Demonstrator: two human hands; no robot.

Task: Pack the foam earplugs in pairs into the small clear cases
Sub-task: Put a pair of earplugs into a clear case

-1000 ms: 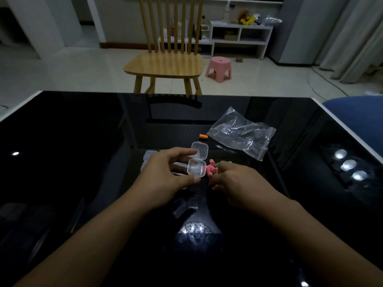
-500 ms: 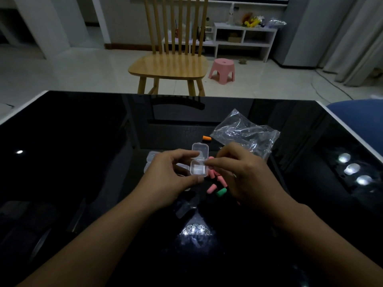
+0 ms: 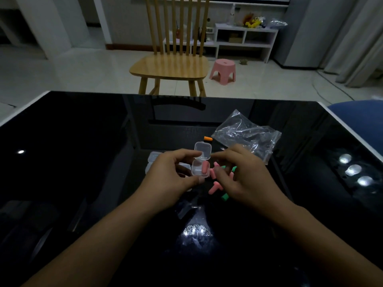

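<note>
The left hand (image 3: 170,179) grasps a small clear hinged plastic case (image 3: 200,162) between thumb and fingers, holding it above the glossy black glass table (image 3: 83,152). The case's lid stands flipped up on the far side, and one pink foam earplug (image 3: 205,170) lies inside its lower half, against the right wall. The right hand (image 3: 246,179) hovers just beside the case on its right, forefinger stretched toward the raised lid and the other fingers loosely curled; whether it pinches anything cannot be told, since the fingertips face away from the camera.

Under and between the hands, loose pink foam earplugs (image 3: 214,186) lie on the table, with green foam earplugs (image 3: 224,196) near them, partly hidden by the right hand. A single orange foam earplug (image 3: 207,139) rests just beyond the open lid. A crumpled clear plastic bag (image 3: 246,133) lies past the right hand. More small clear cases (image 3: 154,160) sit on the table behind the left hand, mostly covered by it.

Beyond the table stand a light wooden spindle-back chair (image 3: 172,65), a pink plastic stool (image 3: 223,71) and a white low shelf unit (image 3: 244,40)
</note>
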